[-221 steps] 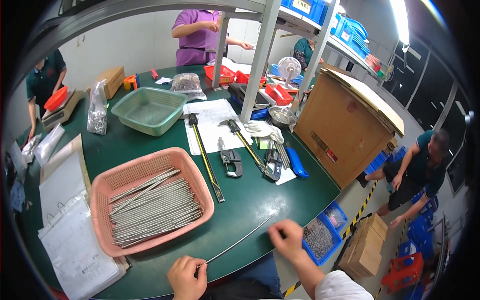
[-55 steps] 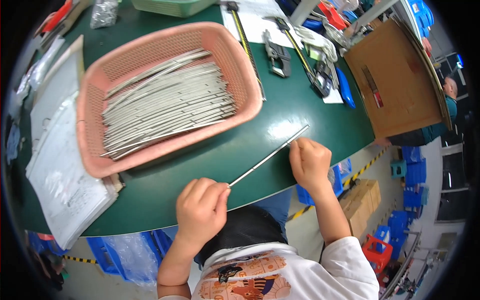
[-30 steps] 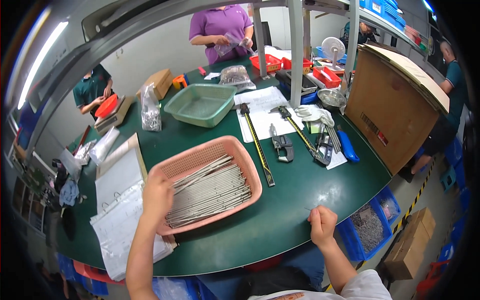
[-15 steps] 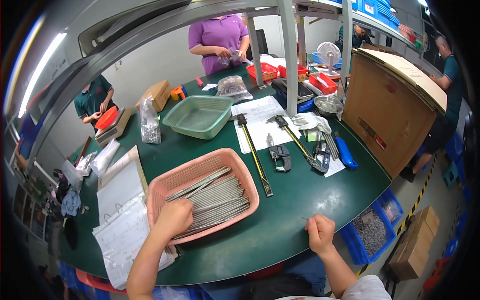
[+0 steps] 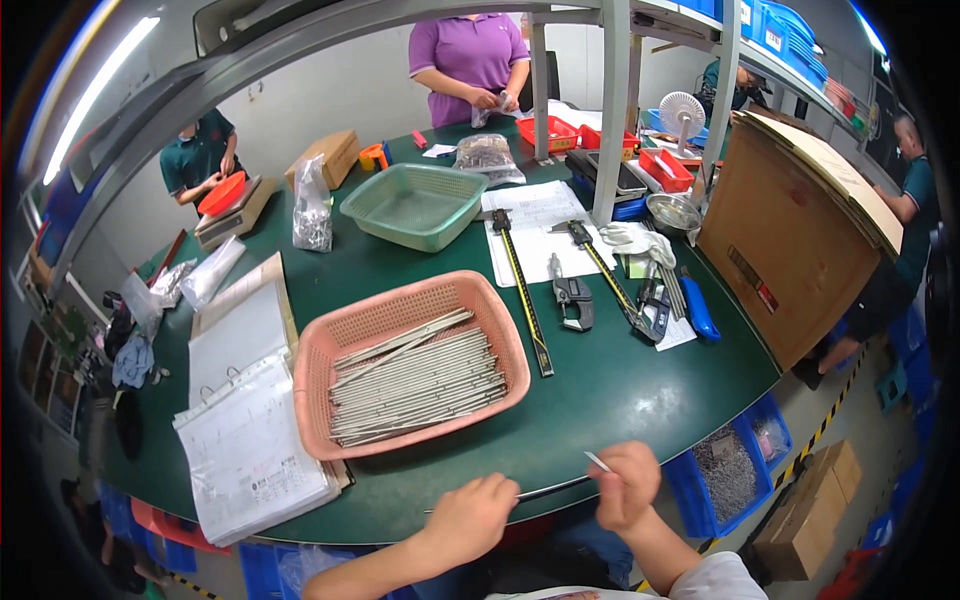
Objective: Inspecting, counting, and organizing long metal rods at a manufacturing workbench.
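My left hand (image 5: 468,518) is closed around a thin metal rod (image 5: 555,489) at the table's front edge. The rod runs rightward from it to my right hand (image 5: 628,487). Pinched in the right fingers is a small, thin, whitish pointed piece (image 5: 596,461); its kind is not clear. Whether the right hand also grips the rod's end is hidden. Beyond the left hand, a pink plastic basket (image 5: 312,410) holds a layer of similar metal rods (image 5: 415,390), with a couple lying askew on top.
An open ring binder (image 5: 250,450) lies left of the basket. Behind it stands a green basket (image 5: 415,238). Calipers (image 5: 520,290), a micrometer (image 5: 573,303), white gloves (image 5: 638,242) and a large carton (image 5: 775,240) are to the right. Blue bins (image 5: 708,490) stand below the right edge. Co-workers are farther back.
My left hand has left the pink basket and come to the front edge with a rod. The right hand has shifted slightly left and down, near the rod. The view has tilted slightly.
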Motion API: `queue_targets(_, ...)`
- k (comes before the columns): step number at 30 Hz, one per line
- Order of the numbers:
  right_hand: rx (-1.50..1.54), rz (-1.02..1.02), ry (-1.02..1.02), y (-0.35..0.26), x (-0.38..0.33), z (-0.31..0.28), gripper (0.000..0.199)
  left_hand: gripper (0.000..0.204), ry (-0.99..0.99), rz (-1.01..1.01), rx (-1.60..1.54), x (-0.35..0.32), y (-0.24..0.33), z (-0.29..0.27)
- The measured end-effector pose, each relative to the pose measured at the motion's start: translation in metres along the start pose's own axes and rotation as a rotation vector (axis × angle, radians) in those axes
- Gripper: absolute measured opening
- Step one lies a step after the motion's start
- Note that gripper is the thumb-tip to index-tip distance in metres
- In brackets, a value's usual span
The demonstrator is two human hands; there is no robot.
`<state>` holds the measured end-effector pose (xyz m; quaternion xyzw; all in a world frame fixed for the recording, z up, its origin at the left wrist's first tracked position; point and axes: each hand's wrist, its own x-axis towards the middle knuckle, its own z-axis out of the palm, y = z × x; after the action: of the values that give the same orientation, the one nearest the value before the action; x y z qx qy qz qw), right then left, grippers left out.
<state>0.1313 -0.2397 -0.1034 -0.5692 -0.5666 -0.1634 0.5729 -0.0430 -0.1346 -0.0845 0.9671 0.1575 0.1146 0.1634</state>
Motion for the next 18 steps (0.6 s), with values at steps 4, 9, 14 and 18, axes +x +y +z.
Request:
queue_targets(4, -0.032, 0.366, -0.256, 0.0, -0.006, 0.018, 0.018, 0.01, 0.057, 0.008, -0.191, 0.008, 0.011, 0.021)
queue_targets(9, -0.13, 0.464, -0.314, 0.004, -0.011, 0.025, 0.02, 0.016, -0.014, -0.101, -0.283, -0.005, 0.001, 0.015)
queue_targets(14, -0.341, 0.424, -0.381, 0.013, -0.011, 0.028, 0.023, 0.012, -0.094, -0.258, -0.374, -0.032, -0.021, -0.008)
queue_targets(18, -0.377, 0.427, -0.455, -0.001, -0.003, 0.025, 0.018, 0.007, 0.044, -0.314, -0.462, -0.042, -0.018, -0.006)
